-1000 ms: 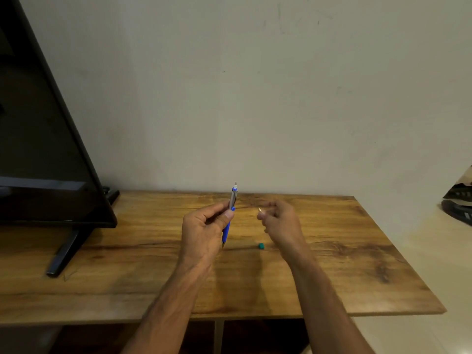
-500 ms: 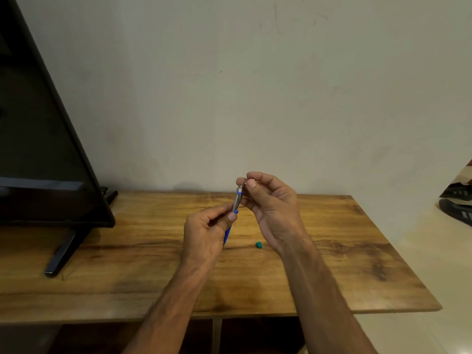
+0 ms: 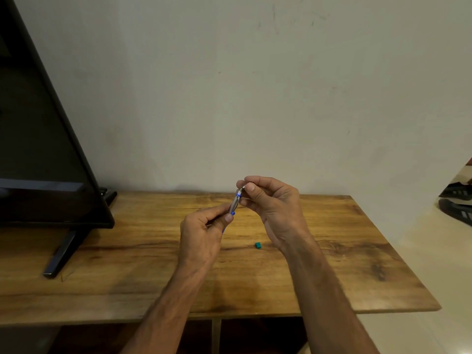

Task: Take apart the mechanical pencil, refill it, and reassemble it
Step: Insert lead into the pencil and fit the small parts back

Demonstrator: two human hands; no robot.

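A blue and silver mechanical pencil (image 3: 234, 204) is held nearly upright above the wooden table (image 3: 344, 251), tilted a little to the right. My left hand (image 3: 201, 233) grips its lower barrel. My right hand (image 3: 270, 203) pinches the pencil's top end between thumb and forefinger, where a small silver piece shows; what it is cannot be made out. A small teal piece (image 3: 258, 245) lies on the table below my right wrist. The pencil's tip is hidden behind my left hand.
A black monitor (image 3: 38, 149) on a slanted stand (image 3: 63, 251) fills the table's left side. The wall runs right behind the table. Dark shoes (image 3: 457, 203) lie on the floor at the far right.
My right hand has come from beside the pencil up to its top end and now pinches it. My left hand has kept the pencil almost still.
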